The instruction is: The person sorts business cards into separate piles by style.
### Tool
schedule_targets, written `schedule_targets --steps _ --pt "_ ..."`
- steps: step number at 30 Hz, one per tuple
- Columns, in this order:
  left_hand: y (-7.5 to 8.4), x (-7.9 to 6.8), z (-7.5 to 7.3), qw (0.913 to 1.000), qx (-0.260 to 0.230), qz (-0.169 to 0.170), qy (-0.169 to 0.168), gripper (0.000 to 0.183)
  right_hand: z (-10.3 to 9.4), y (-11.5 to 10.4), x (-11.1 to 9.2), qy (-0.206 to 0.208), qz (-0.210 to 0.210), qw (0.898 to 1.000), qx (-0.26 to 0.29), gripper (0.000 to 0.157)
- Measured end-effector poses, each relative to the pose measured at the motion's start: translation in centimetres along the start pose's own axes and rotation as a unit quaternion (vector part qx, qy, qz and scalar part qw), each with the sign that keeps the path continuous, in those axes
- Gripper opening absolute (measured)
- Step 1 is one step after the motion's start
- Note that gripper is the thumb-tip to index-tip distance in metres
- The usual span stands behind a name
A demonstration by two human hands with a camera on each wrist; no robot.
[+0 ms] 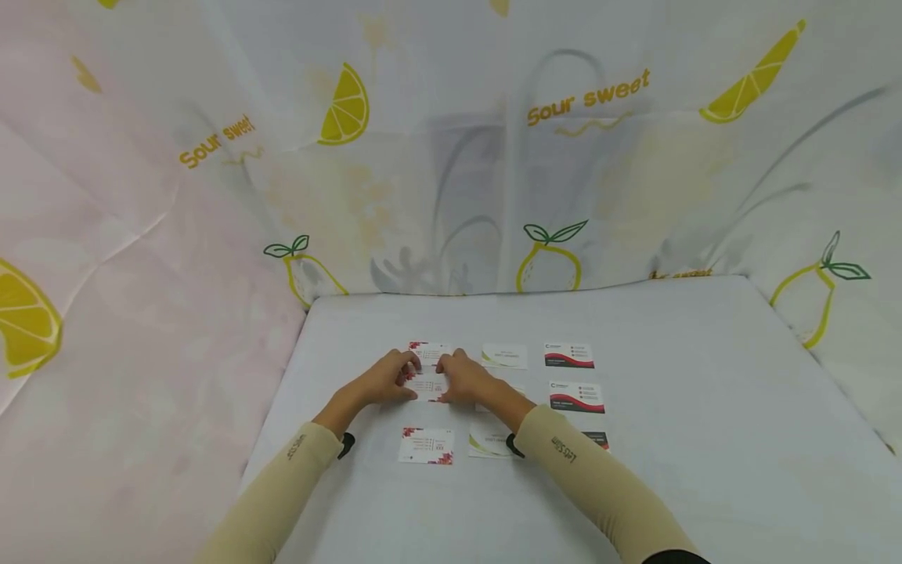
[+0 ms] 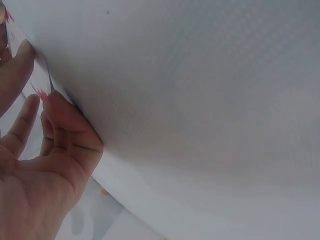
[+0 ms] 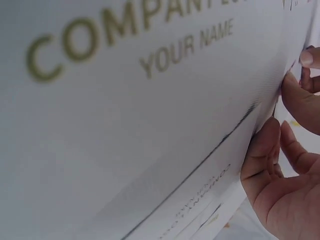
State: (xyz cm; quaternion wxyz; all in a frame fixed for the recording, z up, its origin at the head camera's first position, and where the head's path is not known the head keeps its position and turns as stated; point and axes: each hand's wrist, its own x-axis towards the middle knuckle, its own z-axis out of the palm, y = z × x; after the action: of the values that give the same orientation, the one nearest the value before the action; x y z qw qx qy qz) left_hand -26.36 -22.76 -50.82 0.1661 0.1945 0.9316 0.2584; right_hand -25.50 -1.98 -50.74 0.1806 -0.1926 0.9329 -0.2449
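Observation:
In the head view my left hand (image 1: 390, 378) and right hand (image 1: 468, 379) sit on either side of a white business card with red floral corners (image 1: 427, 387), lying flat. Each hand holds one end, its thumb at the lower corner and bent fingers at the upper edge. Just above, touching or almost touching the fingertips, lies a similar red floral card (image 1: 431, 352); a third floral card (image 1: 426, 446) lies nearer me. The left wrist view shows my left fingers (image 2: 60, 115) against the table surface; in the right wrist view, my right fingers (image 3: 262, 145) are beside green-lettered cards.
To the right are white cards with green stripes: a far one (image 1: 503, 356), one partly under my right hand, and a near one (image 1: 488, 442). Farther right stand red-and-black cards (image 1: 569, 355), (image 1: 576, 397) in a column, the nearest hidden partly by my sleeve. Lemon-print curtain (image 1: 423, 196) surrounds the white table (image 1: 705, 407).

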Motion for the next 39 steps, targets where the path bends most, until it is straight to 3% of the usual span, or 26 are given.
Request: schedule_targets --steps 6,23,29,33,39 --pt "0.0 0.1 0.0 1.0000 0.006 0.004 0.000 0.042 -0.4 0.2 -0.3 0.008 -0.011 1.000 0.024 0.047" --pt "-0.2 -0.2 0.1 0.9997 0.009 0.022 0.009 0.038 -0.2 0.3 0.0 -0.006 -0.020 1.000 0.019 0.048" --pt "-0.4 -0.5 0.4 0.9996 0.010 0.020 0.019 0.037 -0.2 0.7 0.2 0.001 -0.036 0.997 0.068 0.030" --pt "-0.9 -0.6 0.6 0.9989 0.008 0.032 0.034 0.038 -0.1 1.1 0.4 0.016 -0.025 0.994 0.102 0.018" --pt "-1.1 -0.8 0.5 0.9984 -0.020 0.033 0.042 0.046 -0.2 1.3 0.5 0.023 -0.004 0.985 0.170 0.015"
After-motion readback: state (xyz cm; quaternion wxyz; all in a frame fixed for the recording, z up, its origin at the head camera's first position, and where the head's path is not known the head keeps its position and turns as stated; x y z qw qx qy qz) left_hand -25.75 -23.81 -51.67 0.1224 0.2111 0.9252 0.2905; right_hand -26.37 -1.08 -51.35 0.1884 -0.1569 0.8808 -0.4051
